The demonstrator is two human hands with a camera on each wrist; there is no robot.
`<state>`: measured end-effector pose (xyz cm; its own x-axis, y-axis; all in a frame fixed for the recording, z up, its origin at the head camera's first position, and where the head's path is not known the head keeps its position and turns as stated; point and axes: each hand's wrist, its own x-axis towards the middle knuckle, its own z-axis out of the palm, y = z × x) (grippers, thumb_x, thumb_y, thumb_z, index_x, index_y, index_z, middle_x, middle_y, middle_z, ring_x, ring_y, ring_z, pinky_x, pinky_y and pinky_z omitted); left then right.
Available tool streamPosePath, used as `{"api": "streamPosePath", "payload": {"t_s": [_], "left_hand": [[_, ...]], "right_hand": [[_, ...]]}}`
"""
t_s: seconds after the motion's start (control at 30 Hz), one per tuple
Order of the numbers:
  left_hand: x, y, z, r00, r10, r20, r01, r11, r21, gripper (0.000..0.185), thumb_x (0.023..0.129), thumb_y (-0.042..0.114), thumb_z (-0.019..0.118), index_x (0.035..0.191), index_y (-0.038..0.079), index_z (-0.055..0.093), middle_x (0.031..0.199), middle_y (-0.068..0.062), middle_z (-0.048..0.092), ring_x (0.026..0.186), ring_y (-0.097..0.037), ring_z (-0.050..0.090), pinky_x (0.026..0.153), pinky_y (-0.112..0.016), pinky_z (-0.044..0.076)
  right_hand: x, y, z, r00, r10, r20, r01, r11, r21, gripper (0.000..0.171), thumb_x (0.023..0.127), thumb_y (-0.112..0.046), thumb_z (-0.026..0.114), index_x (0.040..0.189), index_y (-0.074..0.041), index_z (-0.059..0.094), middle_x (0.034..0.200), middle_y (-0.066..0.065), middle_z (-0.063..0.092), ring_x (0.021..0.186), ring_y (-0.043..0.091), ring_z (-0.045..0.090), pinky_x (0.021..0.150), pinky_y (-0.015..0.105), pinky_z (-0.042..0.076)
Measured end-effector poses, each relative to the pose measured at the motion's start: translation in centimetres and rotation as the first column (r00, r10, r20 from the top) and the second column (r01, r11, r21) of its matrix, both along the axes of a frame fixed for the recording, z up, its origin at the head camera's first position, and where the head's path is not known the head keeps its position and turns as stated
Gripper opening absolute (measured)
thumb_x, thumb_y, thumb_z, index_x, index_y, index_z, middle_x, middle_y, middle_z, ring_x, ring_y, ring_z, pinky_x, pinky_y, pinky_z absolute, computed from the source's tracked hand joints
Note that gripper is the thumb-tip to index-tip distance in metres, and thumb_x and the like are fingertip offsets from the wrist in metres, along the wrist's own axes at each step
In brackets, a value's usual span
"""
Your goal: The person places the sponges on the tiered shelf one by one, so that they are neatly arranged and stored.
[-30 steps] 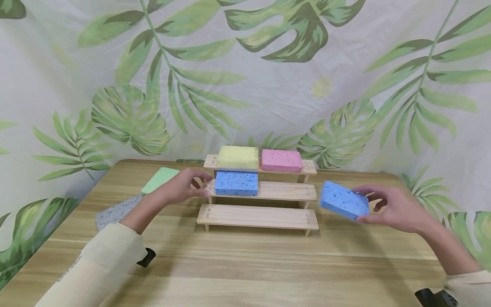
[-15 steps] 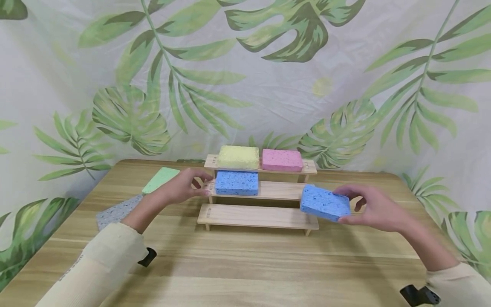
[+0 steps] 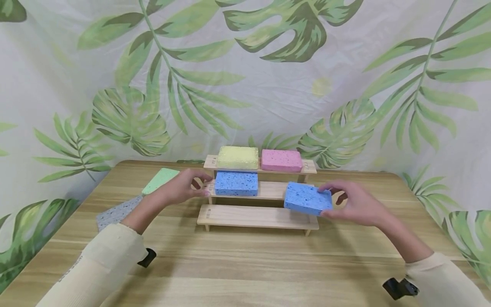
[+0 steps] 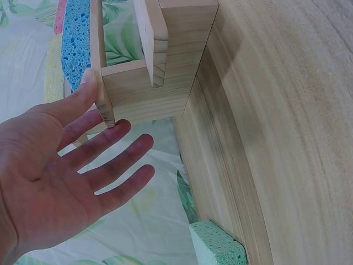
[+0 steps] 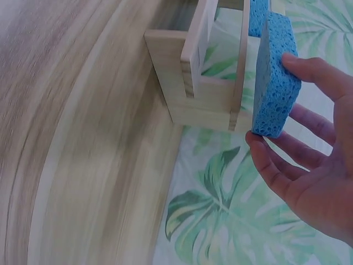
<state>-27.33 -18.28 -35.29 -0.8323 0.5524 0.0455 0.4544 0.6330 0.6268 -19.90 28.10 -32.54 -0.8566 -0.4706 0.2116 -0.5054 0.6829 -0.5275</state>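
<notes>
In my right hand (image 3: 354, 204) I hold a blue sponge (image 3: 307, 199), pinched at its right end between thumb and fingers. It is slightly tilted and overlaps the right part of the middle shelf; the right wrist view shows it just off the board. My left hand (image 3: 184, 186) is at the left end of the middle shelf of the wooden stand (image 3: 255, 215), thumb and fingers on either side of the board's end. Another blue sponge (image 3: 236, 183) lies on that shelf's left part. On the top shelf are a yellow sponge (image 3: 238, 157) and a pink sponge (image 3: 281, 160).
A green sponge (image 3: 160, 180) and a grey sponge (image 3: 116, 213) lie on the wooden table (image 3: 245, 268), left of the stand and partly behind my left arm. A leaf-patterned cloth (image 3: 268, 98) hangs behind the table.
My right hand has carried the blue sponge leftward, from beside the stand to over the right part of its middle shelf. The left hand has stayed in place.
</notes>
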Motion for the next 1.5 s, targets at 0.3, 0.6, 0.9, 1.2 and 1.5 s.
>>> {"api": "streamPosePath", "payload": {"t_s": [0.3, 0.6, 0.9, 1.2, 1.5], "left_hand": [[-0.1, 0.1, 0.1, 1.000, 0.002, -0.004, -0.002, 1.000, 0.000, 0.041, 0.095, 0.006, 0.075, 0.130, -0.012, 0.064, 0.122, -0.025, 0.066, 0.103, -0.040, 0.068, 0.089, -0.048, 0.059], [0.0, 0.3, 0.3, 1.000, 0.007, -0.003, -0.007, 1.000, -0.007, 0.042, 0.096, 0.008, 0.075, 0.131, -0.011, 0.064, 0.123, -0.024, 0.066, 0.102, -0.038, 0.069, 0.088, -0.046, 0.060], [-0.1, 0.3, 0.3, 1.000, -0.001, -0.007, 0.001, 1.000, -0.006, 0.042, 0.096, 0.007, 0.075, 0.131, -0.012, 0.063, 0.126, -0.026, 0.065, 0.103, -0.039, 0.068, 0.088, -0.047, 0.060], [-0.1, 0.2, 0.0, 1.000, -0.001, -0.007, 0.001, 1.000, -0.011, 0.042, 0.096, 0.008, 0.075, 0.131, -0.012, 0.063, 0.125, -0.026, 0.066, 0.104, -0.040, 0.068, 0.088, -0.047, 0.060], [0.0, 0.1, 0.0, 1.000, 0.002, -0.011, -0.002, 1.000, -0.016, 0.042, 0.096, 0.008, 0.075, 0.131, -0.012, 0.063, 0.127, -0.026, 0.066, 0.106, -0.040, 0.067, 0.091, -0.048, 0.059]], "right_hand": [[-0.9, -1.7, -0.6, 0.999, -0.003, -0.047, 0.001, 1.000, -0.026, 0.037, 0.080, -0.018, 0.090, 0.111, -0.004, 0.075, 0.116, 0.012, 0.072, 0.102, 0.031, 0.069, 0.080, 0.039, 0.062], [-1.8, -3.1, -0.8, 0.998, 0.039, -0.049, -0.043, 0.996, -0.081, 0.035, 0.083, -0.013, 0.089, 0.111, 0.000, 0.075, 0.120, 0.020, 0.069, 0.099, 0.033, 0.071, 0.082, 0.043, 0.063], [-2.4, -4.1, -1.3, 0.998, 0.045, -0.040, -0.049, 0.995, -0.086, 0.033, 0.085, -0.011, 0.087, 0.113, 0.002, 0.075, 0.128, 0.027, 0.066, 0.104, 0.037, 0.070, 0.084, 0.045, 0.062], [-3.1, -4.9, -2.0, 0.996, 0.044, -0.079, -0.050, 0.996, -0.078, 0.032, 0.086, -0.012, 0.086, 0.114, 0.001, 0.076, 0.130, 0.025, 0.067, 0.112, 0.042, 0.067, 0.082, 0.046, 0.062], [-3.0, -5.5, -2.1, 0.998, 0.017, -0.061, -0.022, 0.997, -0.074, 0.034, 0.085, -0.009, 0.086, 0.114, 0.004, 0.075, 0.135, 0.029, 0.062, 0.093, 0.034, 0.074, 0.080, 0.042, 0.063]]}}
